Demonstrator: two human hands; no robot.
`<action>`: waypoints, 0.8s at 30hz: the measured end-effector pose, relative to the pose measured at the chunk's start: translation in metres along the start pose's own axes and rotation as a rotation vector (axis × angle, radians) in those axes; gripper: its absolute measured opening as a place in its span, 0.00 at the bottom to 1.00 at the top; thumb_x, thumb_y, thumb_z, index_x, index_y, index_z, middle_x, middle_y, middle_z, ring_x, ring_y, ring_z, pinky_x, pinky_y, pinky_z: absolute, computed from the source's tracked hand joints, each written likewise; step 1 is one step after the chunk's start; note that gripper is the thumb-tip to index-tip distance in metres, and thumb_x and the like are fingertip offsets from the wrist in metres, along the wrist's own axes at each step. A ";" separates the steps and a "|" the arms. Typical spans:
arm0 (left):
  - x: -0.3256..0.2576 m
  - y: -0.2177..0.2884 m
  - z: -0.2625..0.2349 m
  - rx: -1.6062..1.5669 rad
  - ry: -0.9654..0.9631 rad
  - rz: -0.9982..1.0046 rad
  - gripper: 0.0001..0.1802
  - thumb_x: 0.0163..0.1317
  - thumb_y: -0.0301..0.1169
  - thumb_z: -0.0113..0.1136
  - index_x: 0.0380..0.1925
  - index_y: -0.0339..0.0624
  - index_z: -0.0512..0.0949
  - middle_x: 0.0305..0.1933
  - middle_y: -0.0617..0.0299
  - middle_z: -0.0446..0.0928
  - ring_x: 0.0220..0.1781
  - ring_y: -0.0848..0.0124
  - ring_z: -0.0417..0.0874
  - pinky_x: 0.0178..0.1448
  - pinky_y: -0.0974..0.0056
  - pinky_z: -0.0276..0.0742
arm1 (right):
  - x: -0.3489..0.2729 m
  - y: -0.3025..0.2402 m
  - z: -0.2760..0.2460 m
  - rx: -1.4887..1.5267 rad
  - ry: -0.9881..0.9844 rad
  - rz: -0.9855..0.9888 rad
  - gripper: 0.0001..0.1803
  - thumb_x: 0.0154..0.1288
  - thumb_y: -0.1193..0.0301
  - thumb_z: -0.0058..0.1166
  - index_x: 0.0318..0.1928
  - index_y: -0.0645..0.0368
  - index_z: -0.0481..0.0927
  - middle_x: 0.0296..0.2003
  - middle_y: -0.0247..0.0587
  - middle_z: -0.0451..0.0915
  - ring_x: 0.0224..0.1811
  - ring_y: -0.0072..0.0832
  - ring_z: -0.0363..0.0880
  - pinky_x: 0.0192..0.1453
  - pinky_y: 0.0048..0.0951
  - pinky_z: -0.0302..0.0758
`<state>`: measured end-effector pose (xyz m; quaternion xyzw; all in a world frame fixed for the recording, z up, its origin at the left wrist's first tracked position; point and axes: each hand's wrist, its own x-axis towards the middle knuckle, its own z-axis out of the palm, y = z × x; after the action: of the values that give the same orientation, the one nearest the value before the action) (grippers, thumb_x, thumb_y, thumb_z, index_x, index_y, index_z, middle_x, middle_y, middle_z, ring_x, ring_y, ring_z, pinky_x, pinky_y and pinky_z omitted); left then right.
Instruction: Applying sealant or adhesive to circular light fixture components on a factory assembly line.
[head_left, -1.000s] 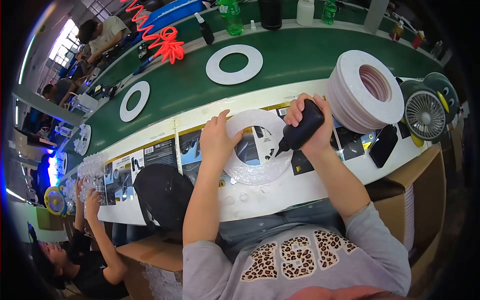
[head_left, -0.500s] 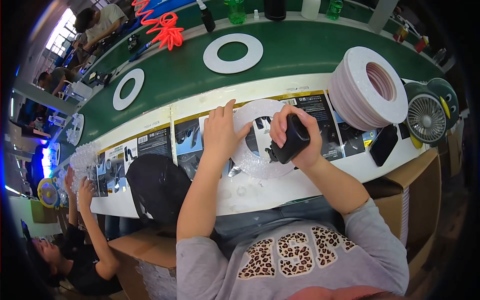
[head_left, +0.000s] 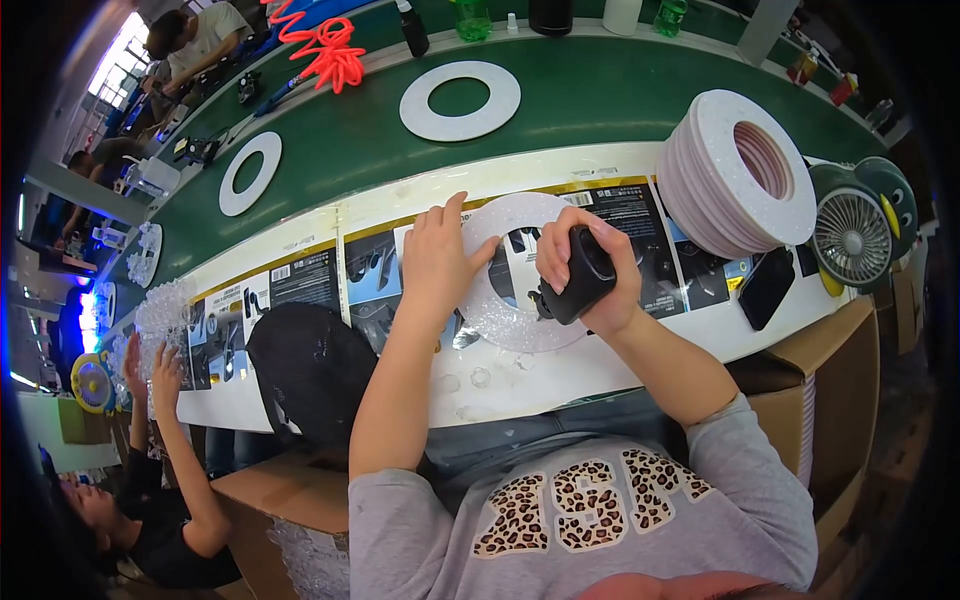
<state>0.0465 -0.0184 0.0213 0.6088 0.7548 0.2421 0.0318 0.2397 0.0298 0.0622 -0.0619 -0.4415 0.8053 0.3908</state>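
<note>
A flat white speckled ring point(head_left: 500, 325) lies on printed sheets on the white worktop in front of me. My left hand point(head_left: 437, 255) rests on its left side, fingers stretched out, thumb reaching toward the ring's hole. In my right hand point(head_left: 622, 300) is a black rounded hand-held tool point(head_left: 585, 282), gripped with fingers wrapped around it. The tool is over the ring's right part, by the hole; its working end is mostly hidden, so I cannot tell whether it touches. A tall stack of similar rings point(head_left: 690, 190) stands to the right.
Two more rings point(head_left: 420, 115) point(head_left: 237, 200) lie on the green belt point(head_left: 345, 165). A black phone point(head_left: 768, 288) and a small fan point(head_left: 855, 222) are at right. A large black rounded thing point(head_left: 310, 365) is at left, near a co-worker's hands point(head_left: 165, 380). An orange coiled hose point(head_left: 335, 55) lies beyond.
The two rings on the belt appear slightly farther left. My hands have hardly moved; the right hand still holds the black tool over the ring.
</note>
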 end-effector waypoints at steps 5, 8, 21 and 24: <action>0.000 0.000 0.000 -0.009 0.007 0.005 0.38 0.50 0.44 0.72 0.59 0.39 0.71 0.45 0.52 0.78 0.51 0.56 0.77 0.53 0.55 0.72 | 0.000 0.000 -0.001 -0.031 0.017 0.008 0.20 0.70 0.54 0.36 0.29 0.58 0.64 0.21 0.37 0.67 0.24 0.23 0.65 0.34 0.22 0.65; 0.000 0.001 -0.001 -0.010 -0.003 -0.004 0.37 0.51 0.44 0.72 0.58 0.39 0.72 0.44 0.53 0.78 0.51 0.56 0.77 0.53 0.55 0.72 | 0.000 -0.002 0.000 -0.046 0.040 0.014 0.20 0.70 0.54 0.36 0.29 0.58 0.64 0.20 0.37 0.66 0.23 0.23 0.65 0.33 0.23 0.64; -0.001 0.003 -0.004 -0.012 -0.013 0.028 0.35 0.51 0.44 0.72 0.56 0.39 0.73 0.37 0.54 0.82 0.42 0.58 0.82 0.46 0.56 0.73 | -0.004 -0.007 0.004 -0.042 -0.029 0.019 0.21 0.71 0.54 0.36 0.29 0.59 0.64 0.20 0.37 0.67 0.23 0.22 0.65 0.33 0.22 0.65; 0.000 0.003 -0.005 -0.013 -0.025 0.018 0.35 0.51 0.44 0.72 0.56 0.40 0.73 0.36 0.55 0.82 0.41 0.59 0.82 0.45 0.56 0.73 | -0.003 -0.005 0.002 -0.050 -0.034 0.007 0.21 0.71 0.54 0.36 0.29 0.59 0.64 0.20 0.38 0.67 0.23 0.22 0.65 0.33 0.22 0.65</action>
<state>0.0480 -0.0196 0.0269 0.6185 0.7472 0.2395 0.0431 0.2441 0.0275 0.0670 -0.0596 -0.4679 0.7963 0.3787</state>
